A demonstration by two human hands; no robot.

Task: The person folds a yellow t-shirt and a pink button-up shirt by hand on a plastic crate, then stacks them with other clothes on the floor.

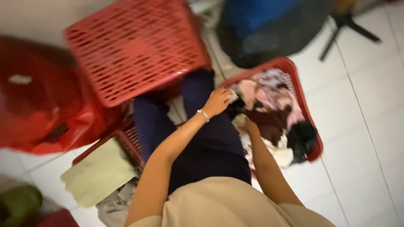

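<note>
A red laundry basket [294,73] sits on the white tile floor to the right of my legs, filled with several mixed garments. My left hand [216,102], with a bracelet at the wrist, is curled on a light garment [248,90] at the basket's near rim. My right hand [251,125] reaches into the pile beside a dark brown garment [269,122]; its fingers are hidden among the clothes. The picture is blurred by motion.
An empty red perforated basket [134,46] lies tipped over my knees. A red plastic bag [38,101] is at the left. Another red basket [126,141] at lower left holds a pale green cloth [99,172] and a grey cloth [115,206]. A blue-and-dark bundle [269,29] and a black stand [347,23] are behind.
</note>
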